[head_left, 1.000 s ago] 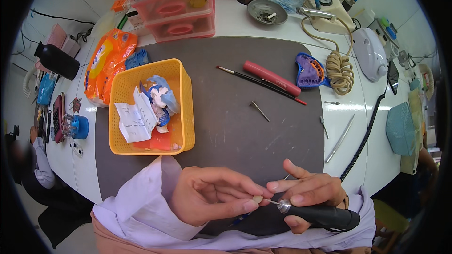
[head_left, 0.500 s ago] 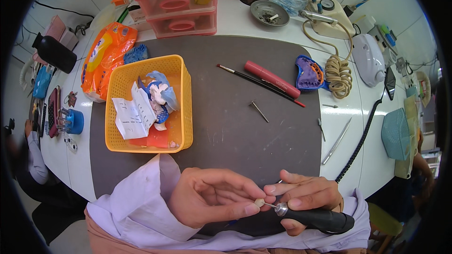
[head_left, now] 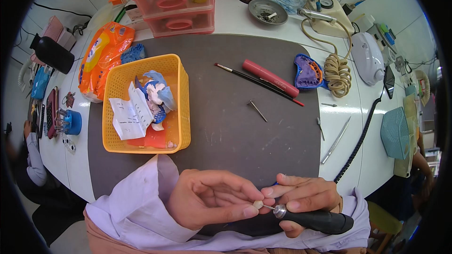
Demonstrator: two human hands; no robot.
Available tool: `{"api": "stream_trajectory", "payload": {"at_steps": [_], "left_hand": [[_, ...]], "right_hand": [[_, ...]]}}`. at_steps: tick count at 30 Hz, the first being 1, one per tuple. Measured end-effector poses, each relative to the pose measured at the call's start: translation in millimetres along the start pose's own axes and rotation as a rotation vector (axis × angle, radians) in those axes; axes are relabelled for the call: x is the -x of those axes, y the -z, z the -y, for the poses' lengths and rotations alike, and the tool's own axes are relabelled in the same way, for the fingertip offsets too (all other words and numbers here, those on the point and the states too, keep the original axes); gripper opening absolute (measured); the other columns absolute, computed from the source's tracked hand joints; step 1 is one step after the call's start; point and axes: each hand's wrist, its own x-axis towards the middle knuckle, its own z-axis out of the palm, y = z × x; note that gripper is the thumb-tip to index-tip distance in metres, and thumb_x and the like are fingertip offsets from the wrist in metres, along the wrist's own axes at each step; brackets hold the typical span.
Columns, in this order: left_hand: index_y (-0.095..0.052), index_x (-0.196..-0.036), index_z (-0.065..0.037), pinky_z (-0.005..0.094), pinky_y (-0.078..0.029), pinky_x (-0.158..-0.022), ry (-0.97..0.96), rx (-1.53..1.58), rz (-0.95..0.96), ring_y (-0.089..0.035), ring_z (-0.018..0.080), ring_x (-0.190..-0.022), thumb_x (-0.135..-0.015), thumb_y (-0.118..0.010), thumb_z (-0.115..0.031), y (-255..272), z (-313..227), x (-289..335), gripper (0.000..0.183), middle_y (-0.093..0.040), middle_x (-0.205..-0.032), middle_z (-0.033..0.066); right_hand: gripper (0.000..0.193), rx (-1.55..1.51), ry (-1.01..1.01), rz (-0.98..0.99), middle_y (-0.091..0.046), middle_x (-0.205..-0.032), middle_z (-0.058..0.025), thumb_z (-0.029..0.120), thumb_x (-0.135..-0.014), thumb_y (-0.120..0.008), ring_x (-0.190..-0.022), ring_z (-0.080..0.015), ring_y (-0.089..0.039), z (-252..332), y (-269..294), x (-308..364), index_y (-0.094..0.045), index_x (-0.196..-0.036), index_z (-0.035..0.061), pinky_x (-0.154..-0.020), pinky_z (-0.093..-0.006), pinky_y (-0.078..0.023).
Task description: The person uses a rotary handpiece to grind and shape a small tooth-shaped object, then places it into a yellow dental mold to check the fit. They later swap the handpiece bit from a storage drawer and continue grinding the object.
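My left hand (head_left: 214, 197) pinches a small off-white dental crown (head_left: 258, 204) between thumb and fingertips. Wrapped round a black rotary handpiece (head_left: 315, 219) with a silver nose, my right hand (head_left: 310, 195) holds it pointing left. Its thin metal bur reaches the crown, and the two appear to touch. The fingertips of both hands nearly meet above the bur. A coiled black cord (head_left: 356, 143) runs from beside my right hand up to a white control box (head_left: 368, 59). Behind my left hand stands a yellow plastic basket (head_left: 184, 113) with folded paper and blue and white impression pieces.
On the grey mat (head_left: 221, 136) lie a thin brush (head_left: 235, 73), a pink tube (head_left: 270, 77) and a loose bur (head_left: 257, 111). A blue impression tray (head_left: 308, 71), a metal instrument (head_left: 336, 140) and a coiled beige hose (head_left: 338, 76) lie to the right. Pink drawers (head_left: 179, 28) stand behind.
The hands, crown and handpiece stay almost in place. The whole scene has shifted slightly left with the view.
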Motion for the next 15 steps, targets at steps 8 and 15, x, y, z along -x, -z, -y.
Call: {"api": "stream_trajectory", "payload": {"at_steps": [8, 15], "left_hand": [[-0.057, -0.104, 0.004, 0.0304, -0.045, -0.093, 0.039, 0.017, 0.008, -0.058, 0.0210, -0.103, -0.083, -0.057, 0.007, -0.4, -3.7, -1.7, 0.021, -0.061, -0.106, 0.0179], [-0.057, -0.103, 0.004, 0.0303, -0.045, -0.093, 0.041, 0.004, -0.008, -0.058, 0.0213, -0.103, -0.082, -0.057, 0.007, 0.5, -2.5, -2.3, 0.021, -0.062, -0.105, 0.0181]], "right_hand": [[0.043, -0.006, -0.033, -0.023, -0.063, -0.094, -0.0149, -0.004, -0.070, -0.071, -0.097, -0.0401, -0.059, 3.6, -1.0, -1.1, -0.051, -0.107, 0.0038, -0.091, -0.0501, -0.042], [0.043, -0.014, -0.043, 0.010, -0.063, -0.094, -0.0151, -0.004, -0.070, -0.071, -0.097, -0.0405, -0.059, 4.9, 1.6, -3.4, -0.051, -0.107, 0.0028, -0.092, -0.0505, -0.042]]}}
